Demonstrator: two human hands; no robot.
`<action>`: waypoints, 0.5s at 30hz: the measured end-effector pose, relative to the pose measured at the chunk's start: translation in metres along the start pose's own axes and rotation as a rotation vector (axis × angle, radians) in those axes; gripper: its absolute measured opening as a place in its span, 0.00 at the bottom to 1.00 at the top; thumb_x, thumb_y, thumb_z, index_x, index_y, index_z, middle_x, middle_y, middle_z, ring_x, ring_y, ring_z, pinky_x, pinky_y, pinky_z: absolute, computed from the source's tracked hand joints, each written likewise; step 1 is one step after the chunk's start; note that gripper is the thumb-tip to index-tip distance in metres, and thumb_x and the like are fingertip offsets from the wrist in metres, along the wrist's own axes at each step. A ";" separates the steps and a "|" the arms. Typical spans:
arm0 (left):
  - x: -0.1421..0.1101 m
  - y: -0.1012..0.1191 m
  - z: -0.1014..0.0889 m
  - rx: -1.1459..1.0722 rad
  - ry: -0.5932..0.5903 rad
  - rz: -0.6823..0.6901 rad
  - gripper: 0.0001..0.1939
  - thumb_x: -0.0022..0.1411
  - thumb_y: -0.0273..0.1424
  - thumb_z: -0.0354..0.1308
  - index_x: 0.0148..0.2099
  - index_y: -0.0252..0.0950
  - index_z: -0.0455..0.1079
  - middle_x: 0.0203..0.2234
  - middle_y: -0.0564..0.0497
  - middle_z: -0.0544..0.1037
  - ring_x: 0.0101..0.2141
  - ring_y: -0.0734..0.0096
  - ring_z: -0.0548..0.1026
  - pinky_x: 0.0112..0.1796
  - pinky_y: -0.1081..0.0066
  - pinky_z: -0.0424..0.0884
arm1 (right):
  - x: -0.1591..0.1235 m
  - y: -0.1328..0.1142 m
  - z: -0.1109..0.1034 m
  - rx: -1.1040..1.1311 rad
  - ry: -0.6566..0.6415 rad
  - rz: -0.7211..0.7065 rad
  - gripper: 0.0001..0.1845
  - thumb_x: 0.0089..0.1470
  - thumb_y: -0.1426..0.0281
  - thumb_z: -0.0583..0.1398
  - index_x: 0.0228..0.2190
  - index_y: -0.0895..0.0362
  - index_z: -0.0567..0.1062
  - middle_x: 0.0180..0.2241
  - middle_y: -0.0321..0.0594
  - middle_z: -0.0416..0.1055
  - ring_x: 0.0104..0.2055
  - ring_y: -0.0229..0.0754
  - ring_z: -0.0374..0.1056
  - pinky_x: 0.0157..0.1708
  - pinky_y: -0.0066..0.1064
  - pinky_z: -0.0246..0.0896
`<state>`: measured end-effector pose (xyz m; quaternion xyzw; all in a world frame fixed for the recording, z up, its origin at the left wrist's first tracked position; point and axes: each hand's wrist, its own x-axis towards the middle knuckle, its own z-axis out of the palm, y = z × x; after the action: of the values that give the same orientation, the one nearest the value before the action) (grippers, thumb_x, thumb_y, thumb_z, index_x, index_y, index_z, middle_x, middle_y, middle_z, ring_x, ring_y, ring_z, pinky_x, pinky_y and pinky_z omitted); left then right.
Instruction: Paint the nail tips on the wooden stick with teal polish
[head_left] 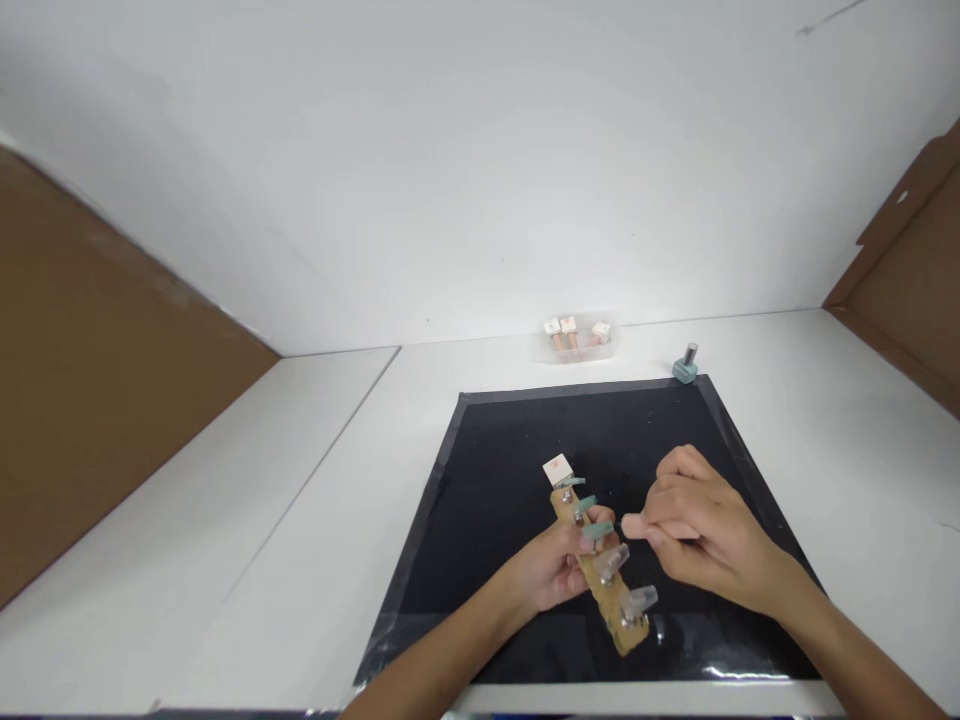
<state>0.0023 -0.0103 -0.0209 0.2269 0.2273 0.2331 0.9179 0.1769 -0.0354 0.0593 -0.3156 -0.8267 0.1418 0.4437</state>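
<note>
My left hand (553, 570) is closed around a narrow wooden strip (600, 585) held over a black mat (487, 500). Several false nail tips stand on pegs along the strip: some teal-green (592, 527), others clear (637, 600). A small white block (558, 468) sits at the strip's far end. My right hand (701, 535) is closed in a pinch beside the strip. Its fingertips hold a small pinkish thing (634, 526) close to a teal tip; I cannot make out what it is.
A small clear tray with pegs (577, 338) rests by the back wall. A teal nail polish bottle (685, 366) stands at the mat's far right corner. Brown cardboard panels (90, 400) flank the white table (225, 560) on both sides.
</note>
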 end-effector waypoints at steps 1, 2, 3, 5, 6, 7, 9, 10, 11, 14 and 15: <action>0.000 0.000 0.000 -0.001 -0.006 -0.001 0.21 0.35 0.33 0.68 0.22 0.34 0.55 0.12 0.62 0.57 0.14 0.88 0.55 0.16 0.82 0.47 | 0.000 -0.001 -0.001 0.013 0.018 0.006 0.09 0.57 0.78 0.55 0.28 0.53 0.66 0.20 0.32 0.67 0.26 0.38 0.57 0.27 0.31 0.57; 0.000 0.000 0.000 0.000 -0.005 -0.005 0.22 0.35 0.33 0.68 0.22 0.34 0.55 0.11 0.62 0.57 0.14 0.88 0.55 0.16 0.83 0.46 | 0.001 -0.001 -0.001 0.039 0.029 0.013 0.08 0.58 0.77 0.54 0.29 0.53 0.66 0.21 0.32 0.68 0.26 0.38 0.58 0.27 0.31 0.57; 0.000 0.000 0.000 0.001 0.001 -0.010 0.21 0.35 0.33 0.68 0.22 0.34 0.55 0.11 0.62 0.57 0.14 0.88 0.55 0.16 0.83 0.46 | 0.001 -0.002 -0.002 0.075 0.033 0.018 0.07 0.60 0.75 0.54 0.30 0.53 0.66 0.22 0.33 0.68 0.26 0.37 0.58 0.28 0.31 0.58; -0.001 0.001 0.001 0.003 0.028 -0.025 0.20 0.34 0.31 0.68 0.23 0.34 0.58 0.11 0.62 0.59 0.14 0.88 0.56 0.16 0.82 0.47 | 0.001 -0.002 -0.001 0.129 0.017 0.023 0.06 0.62 0.72 0.53 0.31 0.53 0.67 0.22 0.33 0.69 0.26 0.37 0.59 0.29 0.32 0.59; -0.001 0.001 0.001 0.005 0.044 -0.035 0.19 0.33 0.30 0.68 0.23 0.34 0.59 0.11 0.62 0.60 0.14 0.87 0.56 0.16 0.82 0.47 | 0.001 -0.002 -0.001 0.135 0.001 0.027 0.07 0.62 0.71 0.53 0.31 0.53 0.68 0.23 0.33 0.69 0.26 0.38 0.59 0.29 0.32 0.59; -0.001 0.001 0.001 0.008 0.057 -0.043 0.18 0.33 0.29 0.68 0.23 0.34 0.60 0.12 0.61 0.61 0.14 0.87 0.57 0.16 0.82 0.47 | 0.001 -0.002 0.000 0.129 -0.019 0.033 0.07 0.62 0.71 0.53 0.31 0.53 0.68 0.23 0.33 0.70 0.27 0.38 0.60 0.29 0.32 0.59; 0.000 0.001 0.002 0.010 0.072 -0.047 0.19 0.32 0.29 0.68 0.23 0.34 0.60 0.12 0.61 0.62 0.14 0.87 0.57 0.16 0.82 0.46 | 0.000 -0.001 0.002 0.095 -0.050 0.035 0.07 0.61 0.71 0.55 0.30 0.53 0.68 0.23 0.34 0.70 0.28 0.38 0.60 0.29 0.32 0.59; 0.000 0.001 0.002 0.006 0.071 -0.039 0.19 0.31 0.29 0.69 0.23 0.33 0.60 0.12 0.61 0.62 0.15 0.87 0.58 0.16 0.82 0.47 | 0.000 0.000 0.003 0.074 -0.052 0.029 0.07 0.60 0.73 0.55 0.30 0.53 0.68 0.22 0.33 0.70 0.27 0.38 0.60 0.29 0.32 0.59; 0.000 0.001 0.002 0.000 0.065 -0.028 0.19 0.31 0.30 0.69 0.23 0.33 0.60 0.12 0.61 0.61 0.15 0.87 0.58 0.17 0.83 0.47 | 0.000 0.000 0.003 0.055 -0.044 0.021 0.06 0.60 0.74 0.55 0.30 0.53 0.68 0.22 0.33 0.69 0.27 0.38 0.60 0.29 0.32 0.58; -0.001 0.000 0.002 -0.016 0.036 -0.010 0.20 0.33 0.32 0.69 0.23 0.34 0.59 0.12 0.61 0.59 0.15 0.87 0.58 0.18 0.83 0.51 | 0.001 -0.001 0.001 0.048 0.022 0.018 0.07 0.59 0.76 0.55 0.30 0.53 0.66 0.21 0.33 0.69 0.26 0.37 0.59 0.27 0.31 0.58; -0.001 0.000 0.003 -0.015 0.025 -0.012 0.20 0.34 0.32 0.69 0.23 0.34 0.58 0.12 0.62 0.59 0.15 0.88 0.58 0.18 0.83 0.51 | 0.001 -0.002 0.000 0.067 0.040 0.025 0.07 0.60 0.75 0.54 0.30 0.53 0.66 0.22 0.33 0.69 0.26 0.37 0.59 0.27 0.30 0.57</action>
<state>0.0025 -0.0114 -0.0183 0.2155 0.2382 0.2320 0.9182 0.1755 -0.0362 0.0614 -0.3135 -0.8086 0.1686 0.4685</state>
